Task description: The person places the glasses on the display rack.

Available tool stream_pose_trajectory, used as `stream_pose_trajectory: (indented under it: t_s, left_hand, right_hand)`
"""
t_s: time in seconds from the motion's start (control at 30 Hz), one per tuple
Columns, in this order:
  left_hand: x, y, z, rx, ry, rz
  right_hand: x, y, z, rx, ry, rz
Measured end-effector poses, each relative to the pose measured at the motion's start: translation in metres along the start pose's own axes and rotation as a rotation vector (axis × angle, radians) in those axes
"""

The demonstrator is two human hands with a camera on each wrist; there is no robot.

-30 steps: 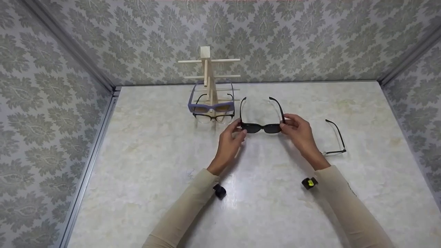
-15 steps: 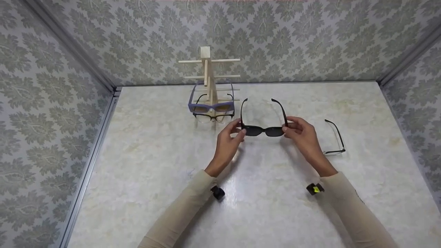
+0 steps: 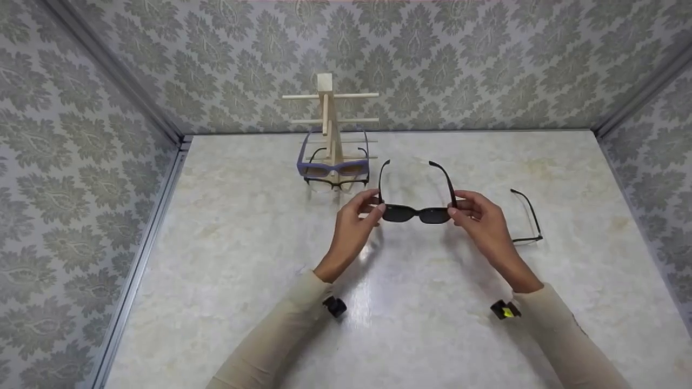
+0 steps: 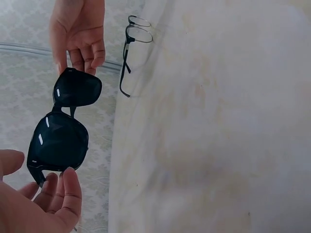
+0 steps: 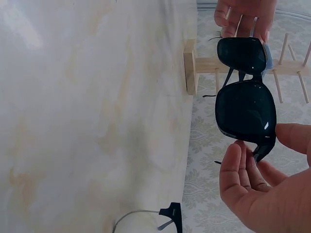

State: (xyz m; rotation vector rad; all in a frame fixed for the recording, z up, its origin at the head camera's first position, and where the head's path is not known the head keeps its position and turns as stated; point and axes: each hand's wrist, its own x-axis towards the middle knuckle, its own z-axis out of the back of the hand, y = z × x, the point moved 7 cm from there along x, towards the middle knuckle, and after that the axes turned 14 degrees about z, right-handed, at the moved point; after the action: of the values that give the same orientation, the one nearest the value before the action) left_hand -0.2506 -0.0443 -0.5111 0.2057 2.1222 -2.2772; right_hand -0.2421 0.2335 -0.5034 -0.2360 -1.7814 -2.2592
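Fingers (image 3: 374,215) of left hand (image 3: 350,229) and right hand (image 3: 488,226) pinched black sunglasses (image 3: 417,213) by both ends.
Temples (image 3: 447,178) pointed away, unfolded; end grip presumably spared lenses (image 3: 399,213) smudges.

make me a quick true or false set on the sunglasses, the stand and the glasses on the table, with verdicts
1. The left hand and the right hand both hold the black sunglasses. True.
2. The black sunglasses are folded up. False: they are unfolded.
3. On the wooden stand, the purple-framed sunglasses hang above the dark-framed eyeglasses. True.
4. The purple-framed sunglasses have clear lenses. False: their lenses are brownish.
5. The loose eyeglasses lie on the table, on the left hand's side. False: they lie on the table, but on the right hand's side.
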Motion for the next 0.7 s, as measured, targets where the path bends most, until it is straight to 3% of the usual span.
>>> stream_pose_trajectory:
  t_s: [0.7]
  left_hand:
    - [-0.021,-0.025,0.01,0.061,-0.006,-0.003]
  right_hand:
    - [-0.013,0.029,-0.001,0.028,0.021,0.082]
